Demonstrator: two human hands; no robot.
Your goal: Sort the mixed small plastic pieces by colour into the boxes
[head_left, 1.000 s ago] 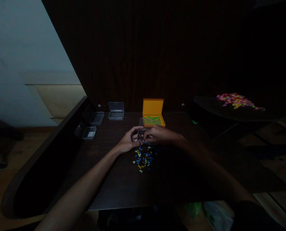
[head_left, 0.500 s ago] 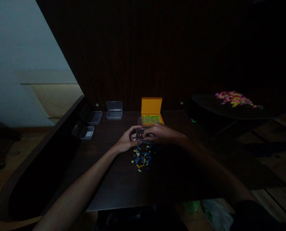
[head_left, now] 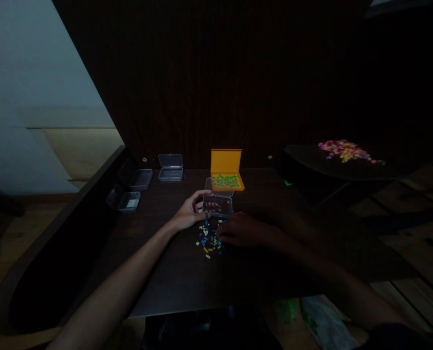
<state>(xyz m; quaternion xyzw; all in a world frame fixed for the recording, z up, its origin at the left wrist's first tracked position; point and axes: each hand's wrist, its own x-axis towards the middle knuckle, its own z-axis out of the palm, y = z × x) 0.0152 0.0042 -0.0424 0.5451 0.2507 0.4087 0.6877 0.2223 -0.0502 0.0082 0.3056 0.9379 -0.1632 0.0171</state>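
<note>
A: What's nearest on my feed, taking the clear box [head_left: 218, 213] as my clock's centre?

B: Just past six o'clock, I've got the loose little blocks [head_left: 205, 233], blue, yellow and pale, scattered across the dark table [head_left: 169, 287]!

A: And the right hand [head_left: 240, 230]?

B: Half past four, fingers bent over the blocks' right edge; too dark for me to tell whether they pinch one.

A: The left hand [head_left: 189, 213]?

B: Nine o'clock, thumb and fingers gripping the box's left end! The box itself sits open, just beyond the blocks, its inside too dim for me to read.

A: Farther out?

B: Yellow box [head_left: 226, 163] at half past twelve, standing open, green pieces [head_left: 225, 181] in it; open clear case [head_left: 171, 171] at ten; bright heap [head_left: 346, 150] between two and three, well apart!
</note>
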